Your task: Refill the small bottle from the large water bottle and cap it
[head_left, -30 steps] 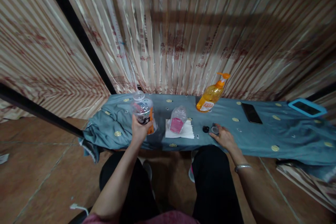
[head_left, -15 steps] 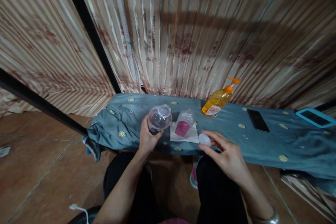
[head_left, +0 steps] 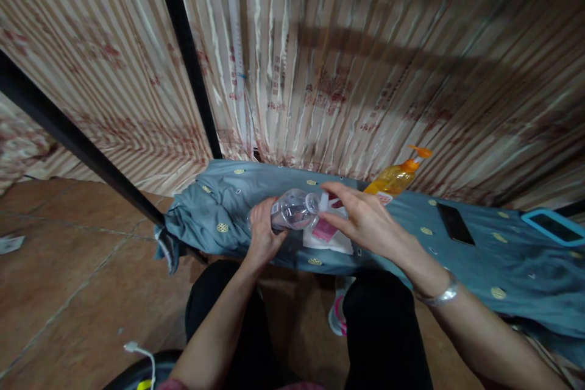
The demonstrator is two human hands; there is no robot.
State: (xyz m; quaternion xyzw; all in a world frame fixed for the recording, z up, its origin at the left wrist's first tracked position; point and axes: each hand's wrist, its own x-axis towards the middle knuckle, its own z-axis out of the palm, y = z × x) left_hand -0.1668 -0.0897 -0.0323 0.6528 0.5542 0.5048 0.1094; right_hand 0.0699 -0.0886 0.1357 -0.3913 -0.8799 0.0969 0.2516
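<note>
Wrapped round a clear plastic bottle, my left hand holds it tilted, its mouth pointing right. My right hand pinches a whitish bottle cap at that mouth; whether the cap touches the neck I cannot tell. Behind and below my right fingers is a second clear bottle with a pink label, partly hidden. It lies on a white tissue. An orange pump bottle of yellow liquid stands beyond my right hand, its lower part covered by the hand.
A blue patterned cloth covers the narrow bench. On its right lie a black phone and a blue-framed device. Black poles rise at the left before a striped curtain. A white cable is at lower left.
My right hand has brought the cap left and up to the bottle's mouth. My left hand has tipped the bottle toward the right. The view has shifted slightly.
</note>
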